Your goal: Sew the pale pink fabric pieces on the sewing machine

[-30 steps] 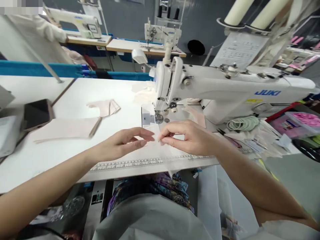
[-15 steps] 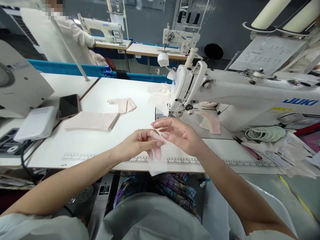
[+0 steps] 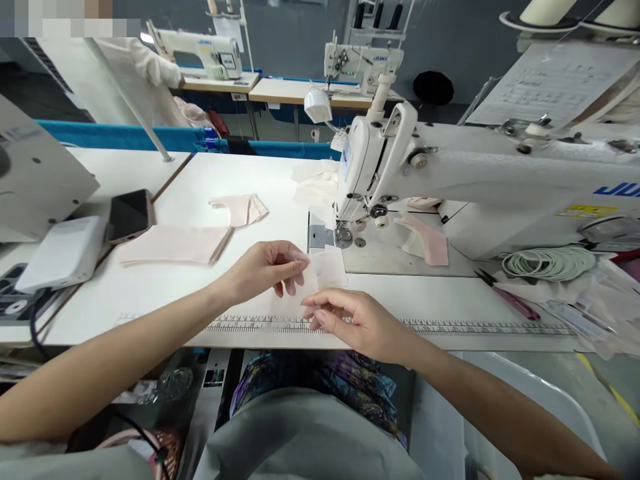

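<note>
My left hand pinches a thin, sheer whitish fabric piece between thumb and fingers, in front of the sewing machine's needle area. Lower and to the right, my right hand has its thumb and fingertips closed on the lower edge of the same piece, above the printed ruler strip. One corner of the fabric reaches toward the presser foot, with the grey needle plate beside it. How much of the fabric is folded under my fingers is hidden.
A stack of pale pink panels and smaller curved pieces lie left. Nearby are a phone and a white box. The JUKI sewing machine fills the right, with thread snips and coiled green cord nearby.
My right hand has moved down and now sits below my left hand. The fabric, which hung down between them, is now spread toward the needle plate. The view has shifted slightly.
</note>
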Demonstrator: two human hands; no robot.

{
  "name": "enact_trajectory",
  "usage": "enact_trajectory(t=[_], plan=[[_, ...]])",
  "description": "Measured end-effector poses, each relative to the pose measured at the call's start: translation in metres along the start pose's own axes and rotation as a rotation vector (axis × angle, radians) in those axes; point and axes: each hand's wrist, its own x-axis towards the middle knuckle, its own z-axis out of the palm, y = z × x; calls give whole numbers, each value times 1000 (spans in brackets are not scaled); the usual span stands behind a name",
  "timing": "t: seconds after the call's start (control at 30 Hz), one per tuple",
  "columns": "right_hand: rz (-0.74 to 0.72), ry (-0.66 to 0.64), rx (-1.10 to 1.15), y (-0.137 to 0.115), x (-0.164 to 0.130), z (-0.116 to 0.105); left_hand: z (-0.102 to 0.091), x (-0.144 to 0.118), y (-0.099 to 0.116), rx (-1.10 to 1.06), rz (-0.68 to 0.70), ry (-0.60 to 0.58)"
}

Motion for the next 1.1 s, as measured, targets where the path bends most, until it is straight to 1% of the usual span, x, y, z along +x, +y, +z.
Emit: enact_trajectory(t=[0.13,0.2,0.3,0.4,0.53,0.7,0.9,1.1], plan=[[116,-21,34,6,5,-21,0,35,1,42,-84,-71],[169,-45,63,9,8,-32,2,52,1,93,-101,-115],[217,-66,124,16,12,-46,5,73,-1,256,-45,-115],[222,-59,187,26,13,-54,8,85,-3,431,31,-45],[232,-45,238,34,12,-57,12,92,-7,598,68,26],[282,-47,237,35,10,-60,15,96,-11,688,86,76],[335,-29,218,34,13,-62,16,99,-15,747,151,103],[347,-31,226,34,13,-61,18,99,-15,794,127,121]])
